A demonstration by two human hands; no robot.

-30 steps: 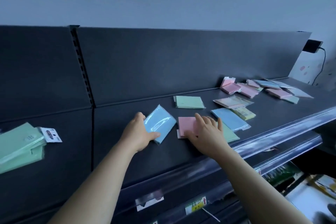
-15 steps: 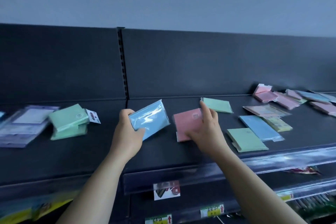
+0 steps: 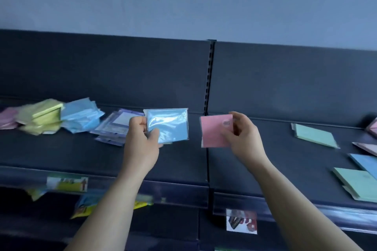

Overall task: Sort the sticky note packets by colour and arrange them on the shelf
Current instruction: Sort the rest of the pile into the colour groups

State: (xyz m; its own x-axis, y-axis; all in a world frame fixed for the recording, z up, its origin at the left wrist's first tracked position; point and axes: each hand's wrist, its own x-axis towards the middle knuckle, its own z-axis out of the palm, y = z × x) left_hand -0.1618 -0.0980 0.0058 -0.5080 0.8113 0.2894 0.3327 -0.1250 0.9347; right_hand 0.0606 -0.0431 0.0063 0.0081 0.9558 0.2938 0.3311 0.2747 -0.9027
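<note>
Left hand: your left hand (image 3: 140,140) pinches the blue packet (image 3: 169,125) by its left edge, above the shelf (image 3: 102,155).
Right hand: your right hand (image 3: 242,138) pinches the pink packet (image 3: 214,130) by its right edge, fingers curled, beside the blue one but apart from it.
Shelf, left part: pink pile (image 3: 7,118), yellow pile (image 3: 40,116), blue pile (image 3: 79,116) and purple pile (image 3: 116,126) in a row, blurred.
Shelf, right part: green packet (image 3: 315,134) lying flat, with others near the edge.

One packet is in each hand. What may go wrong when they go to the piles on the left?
The blue pile lies fanned and untidy; adding the blue packet may make it slide. The pink pile sits farthest left, so the right hand with the pink packet may brush the yellow pile.
</note>
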